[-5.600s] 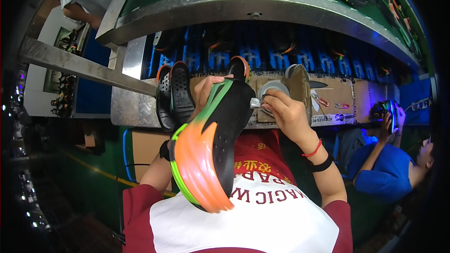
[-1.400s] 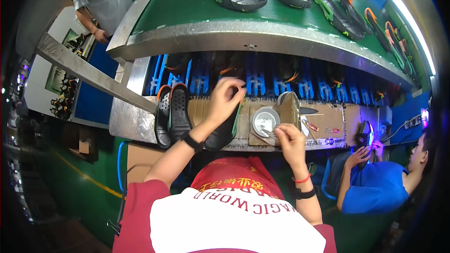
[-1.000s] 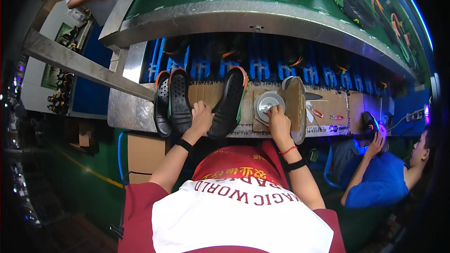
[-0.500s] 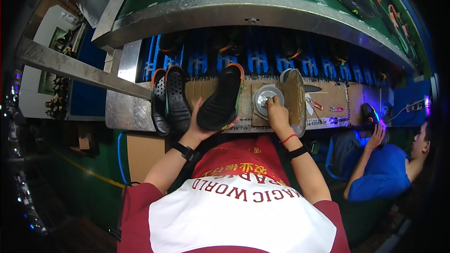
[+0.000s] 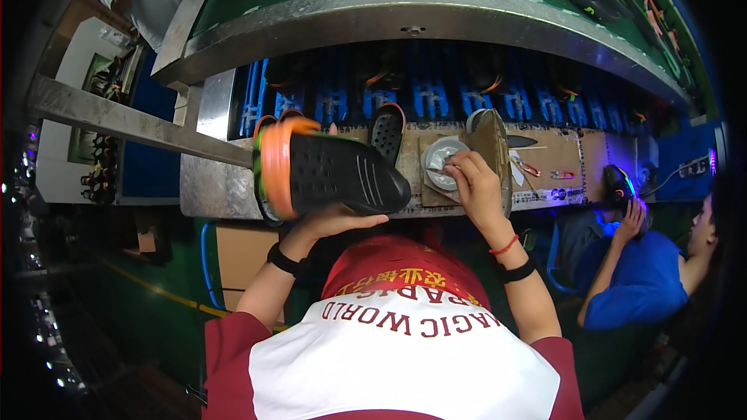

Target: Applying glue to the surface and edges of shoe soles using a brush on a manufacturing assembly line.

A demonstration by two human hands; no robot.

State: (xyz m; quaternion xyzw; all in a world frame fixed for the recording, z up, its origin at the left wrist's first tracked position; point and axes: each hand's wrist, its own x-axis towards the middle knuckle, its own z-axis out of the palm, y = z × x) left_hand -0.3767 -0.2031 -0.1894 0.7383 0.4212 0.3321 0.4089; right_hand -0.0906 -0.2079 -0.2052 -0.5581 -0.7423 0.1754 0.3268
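My left hand (image 5: 331,224) is closed on a black clog-like shoe (image 5: 338,173), its fingers partly hidden beneath. The shoe lies on its side to me, showing small holes and grooves, with a broad orange band (image 5: 278,165) and green edging at its left end. Over a small white bowl (image 5: 440,157), my right hand (image 5: 473,185) has thumb and fingers pinched together; what they hold, if anything, is too small to name. Behind the held shoe stands another black perforated shoe (image 5: 387,134) with a reddish rim. More shoe tops (image 5: 290,114) peek out at the left, mostly covered.
A bent cardboard piece (image 5: 492,157) stands right of the bowl. Beyond it lie a knife (image 5: 521,141) and red-handled tools (image 5: 531,169) on cardboard. A metal-edged green shelf (image 5: 436,4) overhangs the bench, and a metal bar (image 5: 140,120) crosses at left. A co-worker in blue (image 5: 638,280) sits at right.
The shoe in my left hand has turned from upright, sole showing, to sideways with its orange band at left. Another shoe now shows behind it. My right hand has shifted slightly right and nearer.
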